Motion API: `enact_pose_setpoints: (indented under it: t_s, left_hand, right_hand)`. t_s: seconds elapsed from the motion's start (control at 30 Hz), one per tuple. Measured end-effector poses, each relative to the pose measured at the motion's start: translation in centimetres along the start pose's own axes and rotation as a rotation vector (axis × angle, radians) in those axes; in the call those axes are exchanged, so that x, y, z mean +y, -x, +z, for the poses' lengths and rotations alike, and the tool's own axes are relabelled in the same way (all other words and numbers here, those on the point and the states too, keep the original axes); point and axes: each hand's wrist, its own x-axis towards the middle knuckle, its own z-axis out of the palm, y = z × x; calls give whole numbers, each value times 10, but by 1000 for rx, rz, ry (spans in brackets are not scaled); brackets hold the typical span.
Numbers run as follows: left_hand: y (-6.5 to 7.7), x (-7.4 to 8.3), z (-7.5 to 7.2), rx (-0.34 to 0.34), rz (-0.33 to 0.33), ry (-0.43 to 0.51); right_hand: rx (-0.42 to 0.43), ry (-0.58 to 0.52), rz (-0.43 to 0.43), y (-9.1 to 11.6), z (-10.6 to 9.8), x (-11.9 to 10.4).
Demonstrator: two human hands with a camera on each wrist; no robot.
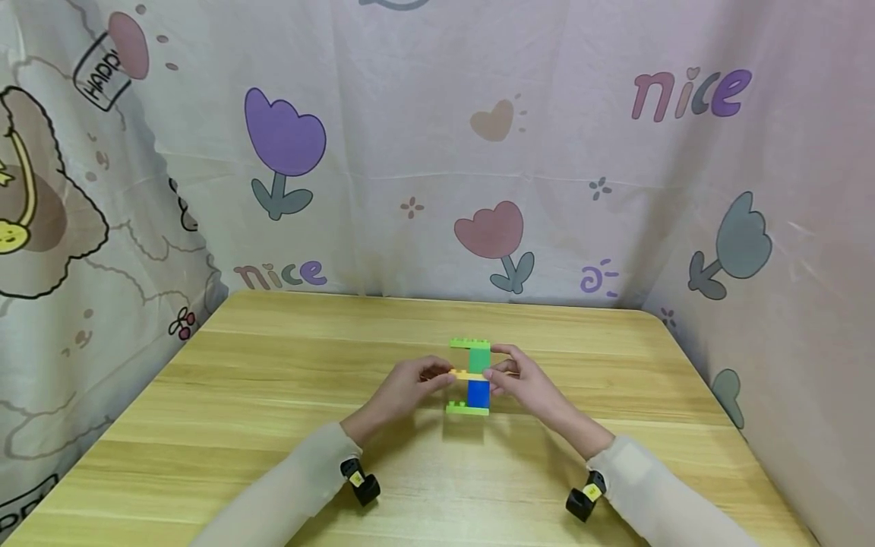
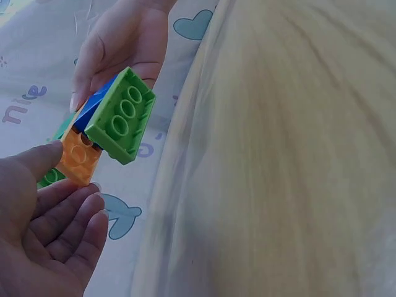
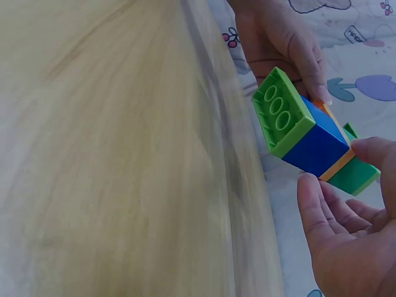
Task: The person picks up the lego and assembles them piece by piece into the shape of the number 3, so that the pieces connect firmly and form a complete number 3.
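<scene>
Both hands hold one E-shaped stack of toy building bricks above the table. From the top it has a lime plate, a green brick, an orange plate, a blue brick and a second lime plate. My left hand pinches the protruding end of the orange plate between thumb and fingers. On the opposite side, my right hand grips the stack with its thumb by the orange plate. The lower lime plate's hollow underside shows in the left wrist view.
A wood-grain table lies beneath, with a printed curtain hanging behind it and along both sides. Small black cameras are strapped to both wrists over light sleeves.
</scene>
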Motion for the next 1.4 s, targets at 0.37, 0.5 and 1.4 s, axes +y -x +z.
enact_pose_setpoints:
  t_s: [0.37,0.5,1.4]
  left_hand:
    - [-12,-7,0,-24,-25,-32]
    - [-16,-11,0,-46,-27,-42]
    - [-30,-30,4,-113,-27,-170]
  right_hand:
    - [-29,-36,65,-8,0,-4]
    - [-51,-84,83,-15,-2,10]
    - [-94,-129,175,-32,3,32]
